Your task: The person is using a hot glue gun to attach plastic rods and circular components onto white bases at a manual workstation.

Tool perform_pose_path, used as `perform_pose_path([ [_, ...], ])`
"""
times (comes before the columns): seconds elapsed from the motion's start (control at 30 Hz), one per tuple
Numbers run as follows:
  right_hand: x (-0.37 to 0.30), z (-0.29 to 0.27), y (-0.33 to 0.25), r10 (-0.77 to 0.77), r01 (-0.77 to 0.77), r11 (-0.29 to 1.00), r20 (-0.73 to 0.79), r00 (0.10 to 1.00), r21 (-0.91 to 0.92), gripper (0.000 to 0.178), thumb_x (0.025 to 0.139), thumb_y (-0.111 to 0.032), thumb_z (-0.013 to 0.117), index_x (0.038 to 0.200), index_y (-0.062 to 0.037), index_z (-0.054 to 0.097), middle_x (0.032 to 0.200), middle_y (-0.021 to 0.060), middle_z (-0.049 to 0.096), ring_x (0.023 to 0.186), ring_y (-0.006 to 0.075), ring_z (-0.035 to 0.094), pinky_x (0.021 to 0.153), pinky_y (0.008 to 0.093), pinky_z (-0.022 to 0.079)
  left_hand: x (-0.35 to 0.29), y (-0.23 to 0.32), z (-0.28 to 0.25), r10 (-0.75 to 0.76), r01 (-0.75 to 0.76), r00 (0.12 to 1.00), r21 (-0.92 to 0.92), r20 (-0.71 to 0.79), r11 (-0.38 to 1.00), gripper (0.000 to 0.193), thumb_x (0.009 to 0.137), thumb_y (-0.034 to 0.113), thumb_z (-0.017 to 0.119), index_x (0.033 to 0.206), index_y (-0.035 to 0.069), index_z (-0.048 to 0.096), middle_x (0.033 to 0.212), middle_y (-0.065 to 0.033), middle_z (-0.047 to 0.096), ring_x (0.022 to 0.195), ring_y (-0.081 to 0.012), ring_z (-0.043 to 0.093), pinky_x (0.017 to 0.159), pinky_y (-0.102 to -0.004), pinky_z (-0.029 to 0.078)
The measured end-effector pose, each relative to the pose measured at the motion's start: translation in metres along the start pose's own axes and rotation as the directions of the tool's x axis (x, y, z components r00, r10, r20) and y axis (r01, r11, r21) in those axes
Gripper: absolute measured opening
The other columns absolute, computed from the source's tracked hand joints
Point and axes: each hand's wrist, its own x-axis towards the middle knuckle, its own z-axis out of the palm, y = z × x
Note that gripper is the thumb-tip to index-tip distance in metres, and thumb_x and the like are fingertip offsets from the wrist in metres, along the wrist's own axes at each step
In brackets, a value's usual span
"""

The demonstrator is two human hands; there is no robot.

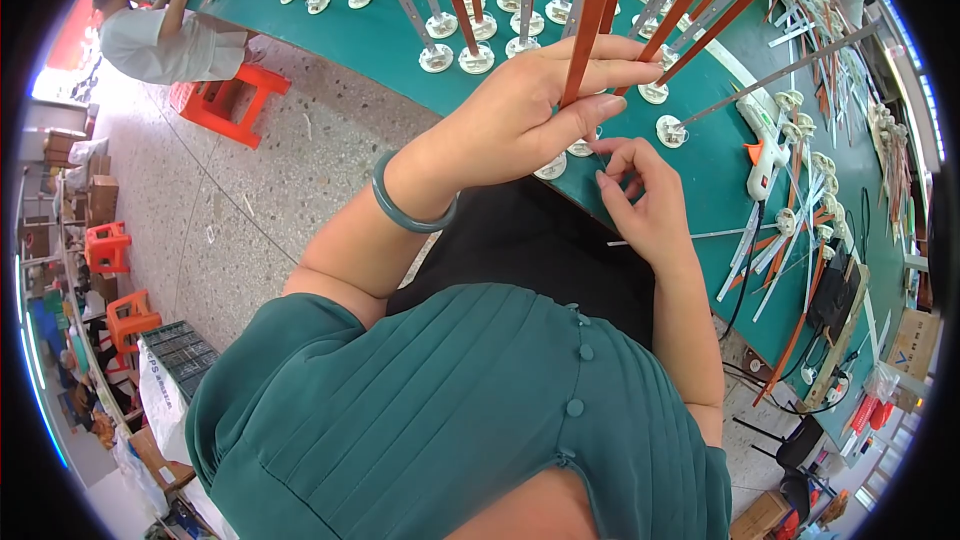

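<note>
My left hand (pixel 530 110), with a grey-green bangle (pixel 385 202) on its wrist, is closed around a pair of upright reddish-brown strips (pixel 592 25) at the table's near edge. Beneath it, small round white bases (pixel 550 168) stand on the green tabletop, partly covered by the hand. Just to the right, my right hand (pixel 650 205) has its thumb and fingertips pinched together close to the bases. Whatever lies between those fingertips is too small to name.
Many white bases with upright brown and grey strips (pixel 425 0) crowd the green table (pixel 330 35). A white glue gun (pixel 765 155) lies at the right, beside loose strips and a black adapter (pixel 835 290). Another person (pixel 150 35) sits at far left near an orange stool (pixel 225 105).
</note>
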Motion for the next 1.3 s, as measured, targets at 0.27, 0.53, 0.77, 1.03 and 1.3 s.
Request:
perform_pose_path([
  [0.27, 0.005, 0.001, 0.002, 0.021, -0.020, 1.000, -0.050, 0.999, 0.020, 0.020, 0.081, -0.001, 0.066, 0.081, -0.0045, 0.046, 0.106, 0.0065, 0.070, 0.070, 0.0062, 0.050, 0.057, 0.0209, 0.039, 0.001, -0.003, -0.001, 0.034, -0.035, 0.999, 0.077, 0.012, 0.996, 0.041, 0.093, 0.002, 0.045, 0.131, 0.005, 0.062, 0.137, -0.0106, 0.057, 0.087, -0.0142, 0.062, 0.064, -0.0244, 0.054],
  [0.53, 0.004, 0.001, 0.007, 0.033, -0.023, 0.999, -0.248, 0.968, 0.043, 0.014, 0.085, -0.001, 0.066, 0.087, -0.0036, 0.053, 0.110, 0.0053, 0.067, 0.072, 0.0048, 0.050, 0.060, 0.0198, 0.040, 0.000, -0.005, -0.001, 0.069, -0.069, 0.998, 0.079, 0.001, 0.995, 0.039, 0.095, 0.005, 0.046, 0.131, 0.004, 0.061, 0.137, -0.0114, 0.056, 0.087, -0.0142, 0.063, 0.064, -0.0242, 0.054],
  [0.77, -0.029, -0.025, 0.021, -0.085, 0.144, 0.986, -0.500, 0.862, 0.081, 0.015, 0.091, 0.005, 0.062, 0.098, -0.0041, 0.051, 0.111, 0.0119, 0.061, 0.089, 0.0123, 0.057, 0.075, 0.0247, 0.046, -0.001, -0.001, -0.005, -0.020, 0.020, 1.000, 0.027, 0.005, 0.999, 0.037, 0.098, 0.007, 0.045, 0.131, 0.006, 0.061, 0.140, -0.0119, 0.054, 0.079, -0.0115, 0.063, 0.062, -0.0236, 0.056],
  [1.03, -0.035, -0.074, 0.008, -0.198, 0.479, 0.854, -0.727, 0.658, 0.201, 0.012, 0.099, -0.001, 0.045, 0.109, -0.0040, 0.051, 0.125, 0.0224, 0.058, 0.108, 0.0296, 0.063, 0.094, 0.0410, 0.049, 0.000, -0.004, -0.002, 0.035, -0.035, 0.999, 0.051, 0.005, 0.998, 0.037, 0.098, 0.009, 0.045, 0.132, 0.005, 0.061, 0.140, -0.0125, 0.053, 0.077, -0.0116, 0.064, 0.062, -0.0239, 0.056],
  [1.3, -0.029, -0.048, 0.005, -0.241, 0.461, 0.833, -0.548, 0.801, 0.307, 0.027, 0.093, -0.002, 0.055, 0.119, -0.0043, 0.049, 0.132, 0.0232, 0.055, 0.120, 0.0346, 0.057, 0.107, 0.0462, 0.041, 0.000, 0.006, 0.000, -0.108, 0.108, 0.994, -0.122, 0.009, 0.987, 0.036, 0.100, 0.011, 0.043, 0.131, 0.004, 0.061, 0.141, -0.0123, 0.053, 0.076, -0.0114, 0.065, 0.062, -0.0232, 0.053],
])
